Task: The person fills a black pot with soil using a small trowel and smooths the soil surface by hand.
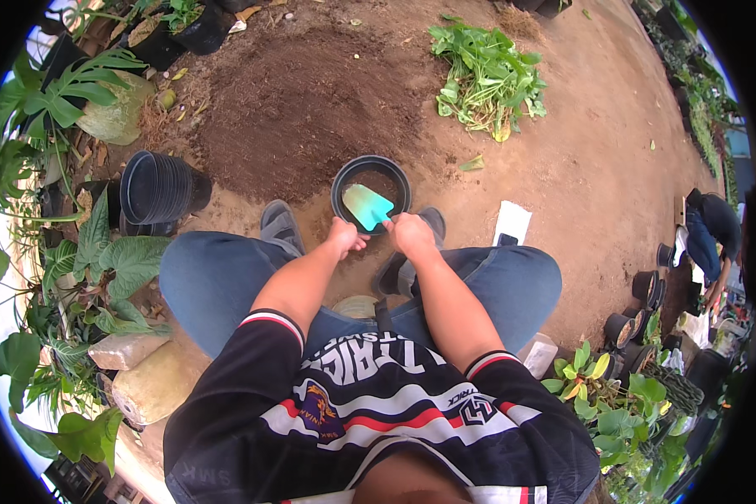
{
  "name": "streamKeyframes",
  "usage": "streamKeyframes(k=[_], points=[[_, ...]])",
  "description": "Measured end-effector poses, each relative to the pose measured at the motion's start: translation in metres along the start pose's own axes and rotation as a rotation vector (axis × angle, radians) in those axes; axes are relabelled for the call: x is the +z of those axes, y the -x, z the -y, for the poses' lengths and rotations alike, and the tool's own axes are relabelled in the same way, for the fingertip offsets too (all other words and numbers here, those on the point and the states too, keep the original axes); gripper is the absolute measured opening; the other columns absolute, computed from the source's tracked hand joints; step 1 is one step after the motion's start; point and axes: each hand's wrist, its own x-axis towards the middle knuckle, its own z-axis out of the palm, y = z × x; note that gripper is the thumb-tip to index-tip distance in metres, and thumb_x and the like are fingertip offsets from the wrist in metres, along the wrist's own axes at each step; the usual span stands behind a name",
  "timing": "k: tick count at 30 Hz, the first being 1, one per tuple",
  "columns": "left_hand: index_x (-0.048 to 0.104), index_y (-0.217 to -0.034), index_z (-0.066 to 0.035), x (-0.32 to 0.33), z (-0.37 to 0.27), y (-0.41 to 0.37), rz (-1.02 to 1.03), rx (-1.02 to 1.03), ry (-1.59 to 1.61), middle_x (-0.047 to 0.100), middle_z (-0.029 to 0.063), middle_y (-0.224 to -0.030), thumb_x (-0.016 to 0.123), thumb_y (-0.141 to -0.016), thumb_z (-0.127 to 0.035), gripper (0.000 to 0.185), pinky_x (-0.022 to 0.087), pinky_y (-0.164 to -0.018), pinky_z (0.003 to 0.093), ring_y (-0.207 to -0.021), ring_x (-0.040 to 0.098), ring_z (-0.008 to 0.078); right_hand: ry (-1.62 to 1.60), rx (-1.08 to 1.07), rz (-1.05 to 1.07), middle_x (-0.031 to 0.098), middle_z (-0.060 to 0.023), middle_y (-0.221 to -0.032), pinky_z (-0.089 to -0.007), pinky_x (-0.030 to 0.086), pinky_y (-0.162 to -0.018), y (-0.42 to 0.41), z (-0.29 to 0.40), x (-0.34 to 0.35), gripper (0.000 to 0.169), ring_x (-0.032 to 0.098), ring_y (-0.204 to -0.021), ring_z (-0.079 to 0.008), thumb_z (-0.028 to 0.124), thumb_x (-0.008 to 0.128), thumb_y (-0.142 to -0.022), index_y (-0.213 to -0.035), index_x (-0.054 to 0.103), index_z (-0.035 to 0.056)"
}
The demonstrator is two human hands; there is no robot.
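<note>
A round black plastic plant pot [338, 183] stands on the soil between my feet, with dark soil [381, 181] visible inside. My right hand [411, 234] grips the handle of a turquoise hand trowel [368, 206], whose dirt-dusted blade lies over the pot's opening. At the pot's near left rim is my left hand [346, 238], its fingers bent towards the rim; whether they pinch it is hard to see. Beyond the pot spreads a wide heap of dark loose soil [302, 113].
Nested black pots [157, 189] lie on their side at left, near leafy plants [126, 264] and stones [157, 384]. Uprooted green plants [488, 79] are piled at the upper right. A white packet [512, 223] lies by my right knee. Another person [712, 233] bends over pots at far right.
</note>
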Motion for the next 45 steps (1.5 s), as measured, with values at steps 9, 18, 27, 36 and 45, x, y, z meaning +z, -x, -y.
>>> streamKeyframes(k=[9,18,27,36,45], points=[[0.039,-0.104,0.003,-0.02,0.029,-0.048,-0.711,0.323,-0.612,0.061,0.0166,-0.078,0.032,-0.091,-0.025,0.031,0.045,-0.034,0.0301,-0.044,0.056,0.0218,-0.07,-0.032,-0.042,0.062,-0.0181,-0.094,-0.0423,0.045,-0.079,-0.001,0.01,0.008,0.034,0.058,-0.092,-0.0339,0.036,0.048,-0.086,-0.093,0.064,0.0073],[0.029,-0.107,0.003,0.006,-0.006,0.009,-0.172,0.041,-0.155,0.057,0.0146,-0.066,0.034,-0.092,-0.016,0.025,0.046,-0.034,0.0301,-0.042,0.054,0.0194,-0.043,-0.005,-0.018,0.062,-0.0179,-0.093,-0.0423,0.045,-0.079,-0.005,-0.008,0.009,0.032,0.058,-0.091,-0.0335,0.034,0.049,-0.086,-0.091,0.065,0.0069],[0.035,-0.107,0.008,0.003,-0.004,-0.004,0.045,-0.116,0.099,0.058,0.0202,-0.075,0.027,-0.092,-0.011,0.026,0.052,-0.041,0.0338,-0.055,0.06,0.0248,-0.024,0.038,-0.015,0.062,-0.0169,-0.096,-0.0419,0.045,-0.081,-0.011,-0.007,0.01,0.032,0.058,-0.094,-0.0325,0.035,0.049,-0.086,-0.095,0.064,0.0089],[0.026,-0.117,0.01,0.004,-0.016,-0.001,-0.124,0.011,-0.024,0.057,0.0279,-0.091,0.026,-0.091,-0.012,0.033,0.054,-0.043,0.0336,-0.058,0.063,0.0318,-0.018,0.065,-0.011,0.061,-0.0187,-0.098,-0.0413,0.046,-0.081,-0.014,-0.008,0.014,0.034,0.057,-0.095,-0.0331,0.036,0.049,-0.086,-0.096,0.064,0.0069],[0.037,-0.104,0.008,0.022,-0.006,0.001,-0.342,0.079,-0.13,0.057,0.0154,-0.072,0.032,-0.094,-0.023,0.033,0.048,-0.039,0.029,-0.05,0.06,0.0214,-0.045,0.035,-0.049,0.062,-0.0191,-0.095,-0.0413,0.046,-0.08,-0.022,-0.012,0.026,0.038,0.058,-0.094,-0.0329,0.037,0.048,-0.086,-0.095,0.063,0.0026]])
